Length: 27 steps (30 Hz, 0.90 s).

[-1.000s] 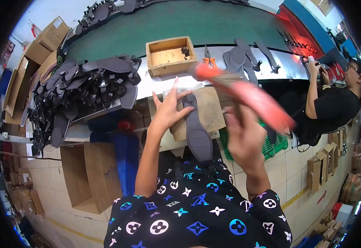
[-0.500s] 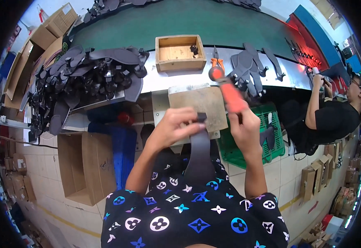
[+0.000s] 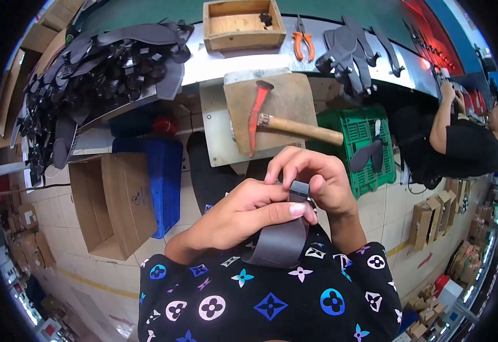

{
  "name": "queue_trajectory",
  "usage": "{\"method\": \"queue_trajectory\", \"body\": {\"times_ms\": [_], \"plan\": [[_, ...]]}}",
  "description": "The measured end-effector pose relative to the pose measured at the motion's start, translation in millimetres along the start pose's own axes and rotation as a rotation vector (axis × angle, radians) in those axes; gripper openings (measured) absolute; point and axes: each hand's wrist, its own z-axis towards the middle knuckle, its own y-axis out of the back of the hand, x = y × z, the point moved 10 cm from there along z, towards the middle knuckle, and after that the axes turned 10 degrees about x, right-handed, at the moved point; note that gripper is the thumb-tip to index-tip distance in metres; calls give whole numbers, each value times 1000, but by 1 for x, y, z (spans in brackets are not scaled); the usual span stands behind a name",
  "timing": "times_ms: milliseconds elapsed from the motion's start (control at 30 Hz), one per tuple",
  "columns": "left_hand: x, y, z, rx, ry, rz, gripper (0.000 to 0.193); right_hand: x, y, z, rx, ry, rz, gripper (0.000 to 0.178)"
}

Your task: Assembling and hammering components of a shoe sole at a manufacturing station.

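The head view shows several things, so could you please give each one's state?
Left hand, closed on the sole
Right hand, curled, grip unclear
Sole, held
Hammer, lying unheld on the board
Wooden box, open, black pieces inside
Pliers, lying unheld
Green crate, open, soles inside
Cardboard box, open

The left hand (image 3: 248, 212) partly hides the dark shoe sole (image 3: 277, 246).

Near, a dark grey, curved sole (image 3: 277, 245) is held by the bare left hand (image 3: 248, 214) and right hand (image 3: 327, 178); farther, a red-headed, wooden-handled hammer (image 3: 278, 122) is laid on a tan, square board (image 3: 294, 97).
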Motion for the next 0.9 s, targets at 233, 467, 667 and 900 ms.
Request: {"method": "queue_trajectory", "body": {"times_ms": [233, 467, 667, 900], "plan": [[-1, -5, 2, 49, 122, -240, 30, 9, 3, 1, -103, -49, -108, 57], [-86, 52, -22, -509, -341, 845, 23, 36, 27, 1, -362, 95, -381, 42], [-225, 119, -144, -1494, -665, 1315, 27, 54, 110, -74, -821, 100, -453, 28], [-318, 256, -378, -2252, -607, 1416, 41, 17, 170, -142, -1019, 25, -420, 28]]}}
